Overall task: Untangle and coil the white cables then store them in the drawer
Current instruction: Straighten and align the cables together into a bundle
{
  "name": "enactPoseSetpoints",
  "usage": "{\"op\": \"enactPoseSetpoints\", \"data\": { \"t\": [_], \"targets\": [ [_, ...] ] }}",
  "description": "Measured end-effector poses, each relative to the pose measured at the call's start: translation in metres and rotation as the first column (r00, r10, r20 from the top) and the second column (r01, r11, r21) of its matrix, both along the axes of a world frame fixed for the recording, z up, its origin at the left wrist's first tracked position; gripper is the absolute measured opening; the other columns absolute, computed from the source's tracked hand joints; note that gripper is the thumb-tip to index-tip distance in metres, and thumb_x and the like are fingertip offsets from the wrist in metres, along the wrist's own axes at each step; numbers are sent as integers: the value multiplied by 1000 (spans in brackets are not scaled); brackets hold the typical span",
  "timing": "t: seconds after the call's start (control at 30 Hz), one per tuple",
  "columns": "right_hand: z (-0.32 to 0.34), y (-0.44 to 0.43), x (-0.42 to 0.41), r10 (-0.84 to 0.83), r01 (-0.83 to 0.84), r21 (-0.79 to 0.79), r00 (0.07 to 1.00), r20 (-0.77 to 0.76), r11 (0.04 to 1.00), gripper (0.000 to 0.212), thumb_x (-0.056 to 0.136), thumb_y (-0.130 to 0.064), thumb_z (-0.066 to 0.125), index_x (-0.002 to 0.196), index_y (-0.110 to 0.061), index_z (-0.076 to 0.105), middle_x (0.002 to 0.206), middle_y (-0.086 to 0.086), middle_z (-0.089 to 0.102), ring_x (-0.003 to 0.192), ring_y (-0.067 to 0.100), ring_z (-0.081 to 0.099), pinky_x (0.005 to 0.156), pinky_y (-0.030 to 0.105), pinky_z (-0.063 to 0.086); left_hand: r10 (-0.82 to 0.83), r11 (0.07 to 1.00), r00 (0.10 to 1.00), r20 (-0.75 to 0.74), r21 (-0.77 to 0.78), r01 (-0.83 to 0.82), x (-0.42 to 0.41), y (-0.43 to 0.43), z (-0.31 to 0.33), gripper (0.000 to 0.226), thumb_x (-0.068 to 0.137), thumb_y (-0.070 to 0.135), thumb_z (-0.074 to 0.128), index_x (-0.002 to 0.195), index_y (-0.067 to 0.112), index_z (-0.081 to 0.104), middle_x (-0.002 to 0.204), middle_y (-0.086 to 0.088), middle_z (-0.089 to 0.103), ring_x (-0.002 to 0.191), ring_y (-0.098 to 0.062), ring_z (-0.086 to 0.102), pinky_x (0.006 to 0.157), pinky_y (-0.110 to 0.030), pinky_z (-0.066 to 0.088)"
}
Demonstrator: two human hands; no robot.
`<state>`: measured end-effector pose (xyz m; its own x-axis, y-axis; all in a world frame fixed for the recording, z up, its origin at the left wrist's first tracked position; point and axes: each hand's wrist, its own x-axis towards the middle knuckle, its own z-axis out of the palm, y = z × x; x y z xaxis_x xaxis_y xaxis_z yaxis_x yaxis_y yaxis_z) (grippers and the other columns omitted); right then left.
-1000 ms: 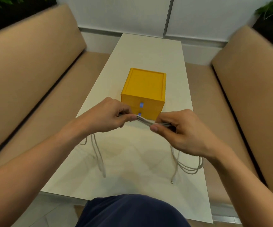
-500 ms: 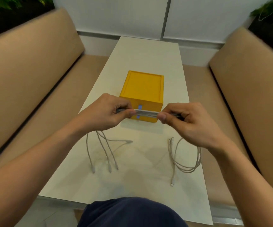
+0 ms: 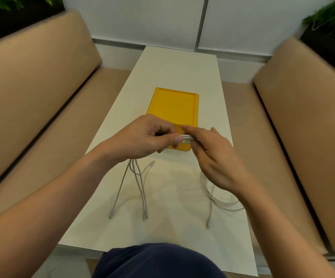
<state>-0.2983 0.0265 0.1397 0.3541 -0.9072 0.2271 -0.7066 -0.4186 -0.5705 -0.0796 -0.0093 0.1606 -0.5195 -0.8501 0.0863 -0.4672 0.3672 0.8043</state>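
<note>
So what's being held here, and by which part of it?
The white cables, bunched, gripped along their middle stretch by the left hand and right hand side by side; the plug ends hang loose.

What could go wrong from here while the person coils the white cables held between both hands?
1. The loose ends hanging under the left hand cross each other, so they may knot together during coiling.
2. The slack loop below the right hand lies at the table's right edge and could slide off, pulling the white cables from the grip.
</note>
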Motion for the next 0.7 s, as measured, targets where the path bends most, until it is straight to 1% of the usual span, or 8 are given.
{"op": "enactPoseSetpoints", "data": {
  "t": [0.07, 0.1, 0.17, 0.27, 0.33, 0.47, 0.6, 0.7],
  "targets": [
    [4, 1, 1, 14, -15, 71, 1000, 18, 997, 37, 103, -28, 37, 130, -29, 62, 106, -17, 65, 101, 3, 57, 125, 42, 20, -8, 1000, 1000, 4, -6, 8, 2, 2, 1, 22, 99, 29, 66, 81, 22, 75, 58, 4, 62, 53, -6, 47, 53, -20, 34],
    [7, 2, 0, 25, -26, 88, 1000, 18, 996, 36, 102, -30, 36, 124, -28, 64, 101, -16, 66, 96, 3, 57, 118, 38, 29, -6, 1000, 1000, 14, -12, 6, 3, 3, 1, 22, 99, 30, 66, 81, 24, 75, 59, 4, 64, 53, -6, 48, 53, -21, 34],
    [12, 3, -1, 55, -61, 134, 997, 48, 989, 33, 104, -36, 36, 114, -26, 67, 90, -10, 66, 85, 7, 57, 86, 32, 46, 3, 1000, 999, 35, -27, -2, 3, 4, 0, 22, 99, 33, 66, 80, 26, 75, 60, 5, 65, 53, -6, 49, 53, -22, 35],
    [15, 0, -5, 89, -95, 162, 995, 43, 982, 26, 108, -42, 44, 100, -29, 66, 75, -11, 61, 72, 11, 56, 63, 31, 43, 4, 999, 999, 42, -48, -2, 3, 6, 1, 22, 98, 37, 66, 81, 25, 75, 62, 7, 68, 53, -6, 49, 53, -22, 36],
    [15, -3, -8, 84, -88, 100, 996, 40, 991, 20, 106, -36, 52, 95, -28, 66, 68, -14, 57, 67, 9, 54, 57, 25, 37, 1, 999, 1000, 24, -32, 0, 1, 9, 4, 22, 97, 36, 68, 81, 24, 75, 65, 6, 71, 51, -6, 53, 52, -21, 39],
    [25, -2, -12, 64, -64, -33, 998, 21, 997, 14, 103, -25, 60, 96, -22, 72, 60, -13, 51, 60, 9, 50, 53, 17, 30, 14, 979, 997, -70, 205, 0, 3, 9, 8, 21, 87, 30, 79, 84, 10, 74, 68, -9, 74, 58, -21, 72, 58, -33, 59],
    [33, -5, -17, 94, -92, 38, 993, -70, 995, 17, 103, -31, 58, 96, -24, 72, 58, -4, 53, 57, 14, 47, 50, 21, 29, 51, 987, 998, -32, 153, -45, 1, 8, 7, 23, 81, 31, 83, 75, 11, 74, 65, -8, 74, 59, -23, 74, 58, -31, 60],
    [34, -8, -20, 83, -76, 66, 992, -100, 995, 18, 103, -34, 58, 97, -26, 72, 59, -1, 55, 55, 14, 46, 49, 23, 30, 49, 982, 998, -35, 182, -41, 1, 8, 7, 22, 83, 29, 81, 80, 9, 75, 68, -9, 74, 61, -23, 75, 60, -31, 61]
  ]
}}
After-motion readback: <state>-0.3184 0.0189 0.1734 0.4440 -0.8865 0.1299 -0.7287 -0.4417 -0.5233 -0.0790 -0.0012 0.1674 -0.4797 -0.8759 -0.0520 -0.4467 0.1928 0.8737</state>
